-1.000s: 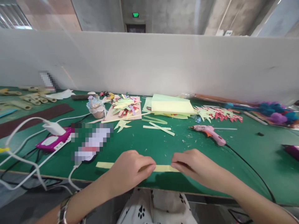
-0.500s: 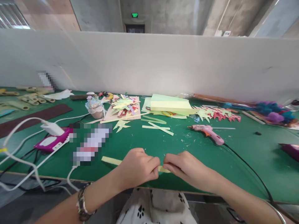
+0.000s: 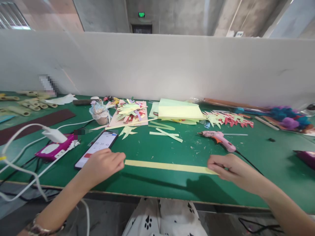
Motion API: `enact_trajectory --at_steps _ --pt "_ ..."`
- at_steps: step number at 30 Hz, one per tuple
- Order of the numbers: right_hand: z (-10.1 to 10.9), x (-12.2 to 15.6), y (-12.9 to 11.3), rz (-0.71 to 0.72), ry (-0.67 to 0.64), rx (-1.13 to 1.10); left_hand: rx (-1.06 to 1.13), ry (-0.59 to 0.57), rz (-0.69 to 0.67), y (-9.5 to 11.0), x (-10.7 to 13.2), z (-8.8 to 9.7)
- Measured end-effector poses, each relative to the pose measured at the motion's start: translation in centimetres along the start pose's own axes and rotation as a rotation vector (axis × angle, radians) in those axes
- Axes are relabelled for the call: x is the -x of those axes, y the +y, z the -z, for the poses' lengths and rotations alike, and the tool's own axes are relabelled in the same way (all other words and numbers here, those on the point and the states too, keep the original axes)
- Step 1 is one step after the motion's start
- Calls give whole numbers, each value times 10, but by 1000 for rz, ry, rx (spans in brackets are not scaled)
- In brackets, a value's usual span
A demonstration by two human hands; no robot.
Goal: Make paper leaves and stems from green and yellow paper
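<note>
A long pale-yellow paper strip (image 3: 167,166) is stretched nearly straight between my two hands, above the green table. My left hand (image 3: 105,164) pinches its left end, close to a phone (image 3: 98,147) with a lit timer screen. At the other end my right hand (image 3: 227,168) is closed on the strip, fingers curled over it. Beyond the strip, a few loose pale-green paper strips (image 3: 167,134) lie on the table. A pink glue gun (image 3: 219,138) rests behind my right hand, its nozzle pointing left.
Behind lie a pile of cut paper pieces (image 3: 131,113), stacked yellow paper sheets (image 3: 179,110) and red and green paper chains (image 3: 228,118). A purple power strip (image 3: 54,147) with white cables sits at left, near bamboo tubes (image 3: 31,104). A white partition (image 3: 157,65) closes off the back.
My hands have moved from close together to far apart, the left one leftward and the right one rightward. The strip between them is now exposed along its length.
</note>
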State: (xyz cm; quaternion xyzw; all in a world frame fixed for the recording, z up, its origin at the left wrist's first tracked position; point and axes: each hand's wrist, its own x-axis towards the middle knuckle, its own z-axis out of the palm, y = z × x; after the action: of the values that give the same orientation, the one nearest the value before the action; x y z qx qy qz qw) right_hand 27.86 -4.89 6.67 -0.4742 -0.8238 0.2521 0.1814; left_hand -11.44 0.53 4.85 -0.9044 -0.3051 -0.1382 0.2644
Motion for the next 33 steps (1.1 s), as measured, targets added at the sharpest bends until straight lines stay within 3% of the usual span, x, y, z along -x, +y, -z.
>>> enact_trajectory --at_steps 4,7,9,11,13,15,21,27,33 --pt "2 1 0 8 61 70 25 -16 188 -14 8 3" --pt "-8 -13 -19 91 31 193 257 6 264 9 -15 11" --pt "-16 -23 -34 180 21 302 460 23 217 34 -38 17" --pt "-20 -30 -44 273 52 389 631 -51 71 54 -58 21" --pt "-18 -31 -45 338 105 421 774 -123 -4 65 -69 23" --pt "-13 -29 -40 350 146 436 859 -174 7 66 -73 24" --pt "-18 -31 -42 363 262 582 803 -283 113 67 -76 19" --pt "-45 -47 -62 385 285 460 939 -275 170 81 -88 18" --pt "-51 -50 -49 406 347 404 1074 -313 205 79 -83 22"
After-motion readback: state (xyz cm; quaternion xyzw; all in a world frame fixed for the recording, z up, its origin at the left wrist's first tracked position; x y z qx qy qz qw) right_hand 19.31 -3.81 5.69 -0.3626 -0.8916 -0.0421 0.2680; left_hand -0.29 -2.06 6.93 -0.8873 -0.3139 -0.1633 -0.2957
